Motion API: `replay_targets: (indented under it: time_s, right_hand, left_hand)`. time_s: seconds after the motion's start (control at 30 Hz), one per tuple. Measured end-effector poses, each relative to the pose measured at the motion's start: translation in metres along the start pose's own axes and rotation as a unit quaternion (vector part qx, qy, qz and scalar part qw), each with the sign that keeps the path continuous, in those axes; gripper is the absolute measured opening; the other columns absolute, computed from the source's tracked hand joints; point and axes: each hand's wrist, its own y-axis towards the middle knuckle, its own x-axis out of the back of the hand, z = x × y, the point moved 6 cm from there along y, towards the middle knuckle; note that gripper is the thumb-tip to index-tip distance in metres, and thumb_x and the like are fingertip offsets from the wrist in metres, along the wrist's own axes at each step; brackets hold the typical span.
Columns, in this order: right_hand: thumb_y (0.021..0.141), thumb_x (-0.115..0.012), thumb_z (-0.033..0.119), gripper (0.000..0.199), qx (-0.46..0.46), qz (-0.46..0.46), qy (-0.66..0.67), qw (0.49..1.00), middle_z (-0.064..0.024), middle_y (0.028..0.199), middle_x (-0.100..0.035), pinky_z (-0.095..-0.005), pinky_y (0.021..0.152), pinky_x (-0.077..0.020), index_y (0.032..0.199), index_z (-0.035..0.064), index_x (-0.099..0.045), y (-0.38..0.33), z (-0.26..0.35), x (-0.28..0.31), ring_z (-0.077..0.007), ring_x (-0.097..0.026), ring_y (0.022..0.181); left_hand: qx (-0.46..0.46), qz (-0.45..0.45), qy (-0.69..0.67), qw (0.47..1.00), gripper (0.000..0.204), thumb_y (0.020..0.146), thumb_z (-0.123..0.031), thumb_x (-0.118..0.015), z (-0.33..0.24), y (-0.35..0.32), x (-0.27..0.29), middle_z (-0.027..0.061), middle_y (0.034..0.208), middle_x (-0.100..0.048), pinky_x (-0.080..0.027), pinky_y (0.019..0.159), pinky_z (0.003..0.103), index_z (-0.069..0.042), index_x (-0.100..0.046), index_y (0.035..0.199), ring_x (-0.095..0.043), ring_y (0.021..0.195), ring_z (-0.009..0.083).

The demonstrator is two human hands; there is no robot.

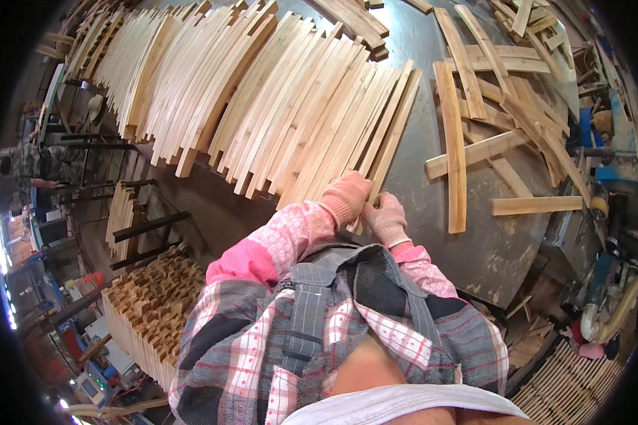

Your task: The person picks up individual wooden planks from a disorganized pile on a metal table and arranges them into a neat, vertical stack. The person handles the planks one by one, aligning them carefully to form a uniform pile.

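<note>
Pink-gloved hands, left [345,198] and right [388,220], grip wooden slats [376,159]; metal table [503,248] beneath.

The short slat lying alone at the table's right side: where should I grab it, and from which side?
Grip the slat around its middle, across its narrow width, probably from above. It lies flat and crosswise on the table, clear of the other wood, so both long edges are free; the right hand is nearer.

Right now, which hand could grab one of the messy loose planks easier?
Probably the right hand. The loose planks lie on its side of the grey table, while the left hand rests on the neat row of slats.
</note>
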Motion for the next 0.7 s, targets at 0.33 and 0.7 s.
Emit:
replay_targets:
  time_s: [0.33, 0.7]
  right_hand:
    - [0.09, -0.069, 0.033, 0.038, -0.004, 0.235, 0.056, 0.97, -0.0177, 0.108, -0.073, -0.0431, 0.089, -0.0543, 0.115, 0.0045, -0.071, 0.011, -0.007, -0.03, -0.0319, -0.07, 0.097]
    - [0.093, -0.061, 0.063, 0.074, -0.07, -0.003, 0.026, 0.997, -0.0311, 0.12, -0.067, -0.0498, 0.1, -0.0482, 0.121, -0.0046, -0.063, 0.078, 0.036, -0.028, -0.0472, -0.063, 0.117]
  left_hand:
    - [-0.036, -0.239, -0.183, 0.953, 0.059, 0.09, -0.023, -0.069, 0.057, -0.082, -0.033, 0.022, 0.114, -0.064, -0.054, 0.089, 0.05, -0.008, -0.051, 0.144, -0.065, 0.105, 0.0429]
    - [0.391, -0.479, -0.34, 0.709, 0.071, 0.09, -0.036, -0.074, 0.339, -0.144, -0.021, 0.0309, 0.144, -0.051, -0.044, 0.11, 0.047, 0.003, -0.048, 0.143, -0.051, 0.132, 0.0472]
